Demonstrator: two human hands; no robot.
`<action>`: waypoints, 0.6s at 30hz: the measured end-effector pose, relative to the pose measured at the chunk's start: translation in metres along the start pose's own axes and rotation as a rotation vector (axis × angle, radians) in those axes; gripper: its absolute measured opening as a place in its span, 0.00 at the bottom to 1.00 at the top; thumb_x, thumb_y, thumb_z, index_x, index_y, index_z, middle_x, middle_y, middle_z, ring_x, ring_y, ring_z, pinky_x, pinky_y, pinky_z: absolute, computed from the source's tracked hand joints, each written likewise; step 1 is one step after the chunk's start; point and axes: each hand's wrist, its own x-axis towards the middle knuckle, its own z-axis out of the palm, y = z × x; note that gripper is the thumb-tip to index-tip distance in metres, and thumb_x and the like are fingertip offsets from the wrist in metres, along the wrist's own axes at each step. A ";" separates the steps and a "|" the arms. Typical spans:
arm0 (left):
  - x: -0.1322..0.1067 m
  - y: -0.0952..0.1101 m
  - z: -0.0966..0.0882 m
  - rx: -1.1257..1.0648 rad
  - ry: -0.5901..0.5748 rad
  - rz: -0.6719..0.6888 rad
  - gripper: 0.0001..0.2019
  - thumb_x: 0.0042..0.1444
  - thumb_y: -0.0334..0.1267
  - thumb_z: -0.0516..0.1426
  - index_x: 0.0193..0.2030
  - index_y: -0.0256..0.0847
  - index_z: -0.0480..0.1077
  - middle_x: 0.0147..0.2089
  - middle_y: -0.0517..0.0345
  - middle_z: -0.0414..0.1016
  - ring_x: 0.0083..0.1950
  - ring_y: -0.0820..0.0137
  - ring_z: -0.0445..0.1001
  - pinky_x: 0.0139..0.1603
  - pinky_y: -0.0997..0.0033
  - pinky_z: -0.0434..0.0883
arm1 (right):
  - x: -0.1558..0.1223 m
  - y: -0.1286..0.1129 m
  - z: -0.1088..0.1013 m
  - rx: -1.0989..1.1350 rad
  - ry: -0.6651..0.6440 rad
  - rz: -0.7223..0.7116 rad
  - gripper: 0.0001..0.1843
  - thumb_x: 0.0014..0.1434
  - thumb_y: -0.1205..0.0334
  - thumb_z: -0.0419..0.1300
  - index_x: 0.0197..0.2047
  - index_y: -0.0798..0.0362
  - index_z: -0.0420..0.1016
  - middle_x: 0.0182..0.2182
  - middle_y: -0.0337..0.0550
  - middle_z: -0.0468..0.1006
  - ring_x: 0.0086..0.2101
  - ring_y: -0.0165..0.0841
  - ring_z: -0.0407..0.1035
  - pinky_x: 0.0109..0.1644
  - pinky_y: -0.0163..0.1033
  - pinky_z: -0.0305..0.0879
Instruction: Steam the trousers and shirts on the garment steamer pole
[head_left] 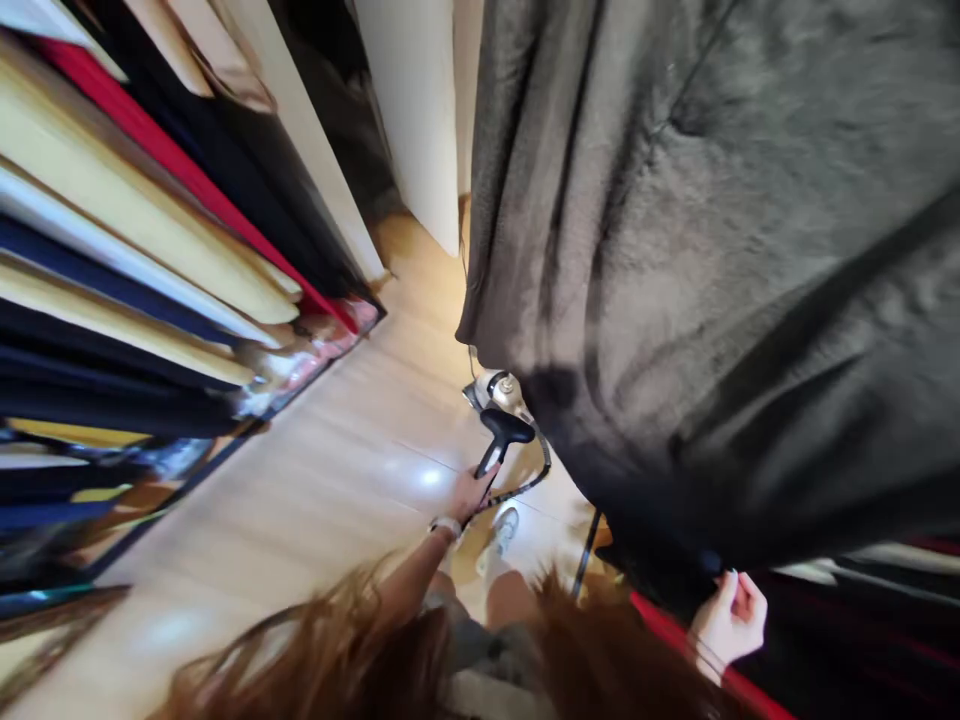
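Note:
My left hand (pixel 469 493) is closed around the handle of a black garment steamer head (pixel 504 430), held low over the floor with its hose (pixel 525 484) curling beneath. My right hand (pixel 729 618) is closed on the bottom hem of a large dark grey hanging garment (pixel 712 260), which fills the right half of the view. The steamer's base unit (pixel 495 390) stands on the floor just under the garment's left edge.
A rack of hanging clothes (pixel 135 260) in cream, navy, red and black lines the left. Light wooden floor (pixel 345 470) runs between. My own hair (pixel 360 640), leg and a white shoe (pixel 501 532) show at the bottom. Red fabric (pixel 675 630) lies by my right hand.

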 end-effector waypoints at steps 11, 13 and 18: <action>-0.130 0.028 -0.082 -0.378 0.251 0.511 0.32 0.49 0.70 0.62 0.41 0.39 0.69 0.33 0.51 0.79 0.33 0.59 0.80 0.39 0.59 0.78 | -0.069 -0.004 0.082 0.342 -0.151 0.090 0.30 0.53 0.35 0.62 0.42 0.55 0.74 0.38 0.48 0.78 0.41 0.40 0.73 0.53 0.50 0.72; -0.155 0.036 -0.079 -0.423 0.157 0.588 0.31 0.51 0.68 0.64 0.41 0.38 0.72 0.34 0.49 0.80 0.36 0.58 0.82 0.43 0.57 0.79 | -0.081 -0.012 0.091 0.376 -0.172 0.070 0.28 0.54 0.35 0.61 0.40 0.54 0.74 0.41 0.50 0.77 0.44 0.41 0.72 0.56 0.51 0.70; -0.198 0.047 -0.060 -0.265 -0.078 0.742 0.29 0.54 0.65 0.65 0.42 0.38 0.76 0.43 0.43 0.83 0.49 0.52 0.83 0.56 0.54 0.77 | -0.111 -0.037 0.076 0.459 -0.271 -0.010 0.23 0.59 0.43 0.61 0.44 0.55 0.77 0.55 0.59 0.73 0.57 0.48 0.67 0.62 0.55 0.66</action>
